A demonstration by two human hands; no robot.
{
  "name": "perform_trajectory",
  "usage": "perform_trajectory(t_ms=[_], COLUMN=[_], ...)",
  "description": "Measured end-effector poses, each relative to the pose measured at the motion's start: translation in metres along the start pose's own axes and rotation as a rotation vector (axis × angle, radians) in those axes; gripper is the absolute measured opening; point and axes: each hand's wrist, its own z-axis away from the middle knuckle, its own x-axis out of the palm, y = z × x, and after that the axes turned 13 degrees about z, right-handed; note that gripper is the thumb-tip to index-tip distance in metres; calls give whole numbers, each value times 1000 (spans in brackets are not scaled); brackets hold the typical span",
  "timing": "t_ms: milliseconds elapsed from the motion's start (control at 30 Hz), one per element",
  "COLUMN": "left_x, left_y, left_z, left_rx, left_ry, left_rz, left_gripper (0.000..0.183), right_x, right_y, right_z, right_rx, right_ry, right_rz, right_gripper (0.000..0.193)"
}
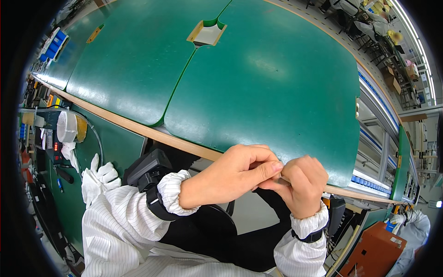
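Green desk [295, 87] stretches far; near its edge, left hand [237, 174] and right hand [305, 182] meet, fingers curled — whether gripping something, I cannot tell.

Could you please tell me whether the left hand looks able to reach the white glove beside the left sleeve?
Probably yes: the white glove lies largely uncovered near the left sleeve, though the left hand would first have to part from the right hand.
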Motion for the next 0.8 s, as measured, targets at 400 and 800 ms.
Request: perform_trajectory(t_ms=[400,800], left_x=[0,0], left_y=[-1,-3], left_z=[0,1], left_rx=[14,69], left_ry=[-3,-9], left_rz=[-8,-22], left_gripper=[25,23], right_x=[1,1], right_y=[-1,-4], right_z=[0,-1], right_rx=[5,27], right_ry=[19,53], right_rz=[-10,-37], right_gripper=[35,33])
